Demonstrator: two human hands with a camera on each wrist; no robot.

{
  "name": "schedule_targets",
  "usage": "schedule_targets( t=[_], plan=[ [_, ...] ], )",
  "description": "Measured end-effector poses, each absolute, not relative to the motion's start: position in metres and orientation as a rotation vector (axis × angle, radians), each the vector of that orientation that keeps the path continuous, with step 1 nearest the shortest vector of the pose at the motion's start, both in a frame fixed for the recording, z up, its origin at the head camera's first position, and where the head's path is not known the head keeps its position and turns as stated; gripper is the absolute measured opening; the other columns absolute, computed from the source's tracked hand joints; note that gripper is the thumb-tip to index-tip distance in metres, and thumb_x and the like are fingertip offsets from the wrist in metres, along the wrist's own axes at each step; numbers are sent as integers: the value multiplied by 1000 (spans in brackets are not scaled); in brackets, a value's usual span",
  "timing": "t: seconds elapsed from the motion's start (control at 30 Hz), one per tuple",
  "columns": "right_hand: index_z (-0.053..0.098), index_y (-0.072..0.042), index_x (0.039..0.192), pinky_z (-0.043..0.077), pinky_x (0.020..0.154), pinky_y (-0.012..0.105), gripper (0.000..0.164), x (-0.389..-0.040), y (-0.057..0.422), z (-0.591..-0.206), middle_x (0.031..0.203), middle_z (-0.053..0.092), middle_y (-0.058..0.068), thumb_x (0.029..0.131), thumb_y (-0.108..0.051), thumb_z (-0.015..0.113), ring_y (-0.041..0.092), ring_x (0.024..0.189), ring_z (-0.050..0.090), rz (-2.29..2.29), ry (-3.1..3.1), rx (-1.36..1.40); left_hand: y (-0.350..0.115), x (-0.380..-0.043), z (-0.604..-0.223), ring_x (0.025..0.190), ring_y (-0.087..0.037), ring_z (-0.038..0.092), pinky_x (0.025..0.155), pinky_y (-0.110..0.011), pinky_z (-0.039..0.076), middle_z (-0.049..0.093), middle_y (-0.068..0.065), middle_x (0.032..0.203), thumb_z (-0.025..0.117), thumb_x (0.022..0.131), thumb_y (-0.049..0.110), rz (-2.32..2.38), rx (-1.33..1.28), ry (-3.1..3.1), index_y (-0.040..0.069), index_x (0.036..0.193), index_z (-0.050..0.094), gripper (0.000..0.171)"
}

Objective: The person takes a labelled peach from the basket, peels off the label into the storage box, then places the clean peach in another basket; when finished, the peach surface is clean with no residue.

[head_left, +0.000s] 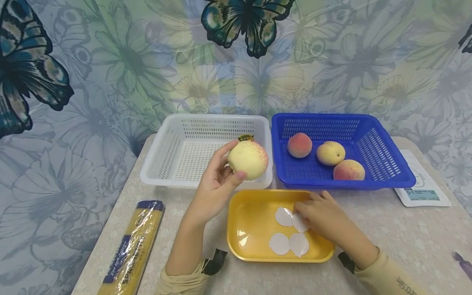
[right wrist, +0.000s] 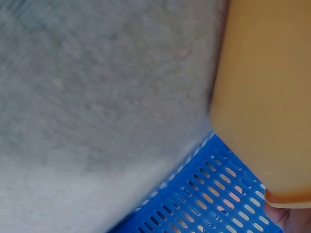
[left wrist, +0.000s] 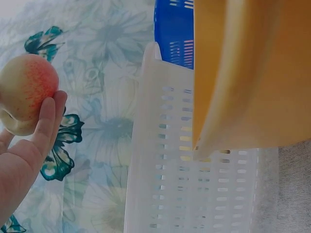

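A pale yellow peach with a red blush (head_left: 248, 160) is gripped in my left hand (head_left: 215, 190), raised in front of the white basket's near right part. The left wrist view shows the fingers (left wrist: 46, 119) curved round this peach (left wrist: 30, 92). My right hand (head_left: 326, 217) reaches over the right side of the yellow tray (head_left: 250, 205). Its fingertips pinch the edge of a white paper disc (head_left: 300, 223); the thumb is hidden. Several other white discs (head_left: 279, 243) lie in that tray. In the right wrist view only a few fingertips show, at the tray's rim.
Behind the tray stand a white basket (head_left: 151, 174) holding a small black-and-yellow item (head_left: 246, 138), and a blue basket (head_left: 394, 172) with three peaches (head_left: 299, 145). A spaghetti packet (head_left: 134, 246) lies at left. A white scale (head_left: 424, 196) sits partly behind the blue basket.
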State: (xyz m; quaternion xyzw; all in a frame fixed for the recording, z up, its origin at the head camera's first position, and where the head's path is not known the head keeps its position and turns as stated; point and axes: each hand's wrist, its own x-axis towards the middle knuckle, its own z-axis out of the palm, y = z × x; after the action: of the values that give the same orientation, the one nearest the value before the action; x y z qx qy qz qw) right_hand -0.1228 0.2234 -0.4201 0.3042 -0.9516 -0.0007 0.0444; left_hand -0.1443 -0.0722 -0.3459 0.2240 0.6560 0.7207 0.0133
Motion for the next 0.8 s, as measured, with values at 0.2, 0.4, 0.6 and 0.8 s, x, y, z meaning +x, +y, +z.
schedule_targets(
  t=[0.2,0.4,0.6,0.8],
  plan=[
    [73,-25,92,33,73,34,17,-121,223,-423,87,71,-6,79,-17,81,20,87,57,-33,-2910,934,-72,-144,-346,111,-25,60,92,-25,55,49,-15,142,66,95,14,2249,703,2037,25,152,34,67],
    [74,-25,87,29,72,32,14,-120,223,-423,82,67,-7,79,-16,81,19,83,53,-40,-2896,937,-71,-144,-347,110,-24,60,91,-24,55,48,-15,143,67,95,15,2245,708,2041,20,153,33,68],
    [73,-24,86,35,72,32,12,-121,229,-418,80,65,-9,79,-16,80,17,82,53,112,-2789,972,-70,-143,-348,109,-23,59,87,-23,54,48,-15,143,66,95,16,2226,699,2042,22,153,32,68],
    [73,-16,100,45,67,29,17,-118,240,-398,88,68,-6,85,-21,77,11,77,50,416,-2706,839,-67,-142,-348,108,-25,60,91,-26,55,48,-13,142,67,94,10,2213,703,2032,23,152,36,67]
  ],
)
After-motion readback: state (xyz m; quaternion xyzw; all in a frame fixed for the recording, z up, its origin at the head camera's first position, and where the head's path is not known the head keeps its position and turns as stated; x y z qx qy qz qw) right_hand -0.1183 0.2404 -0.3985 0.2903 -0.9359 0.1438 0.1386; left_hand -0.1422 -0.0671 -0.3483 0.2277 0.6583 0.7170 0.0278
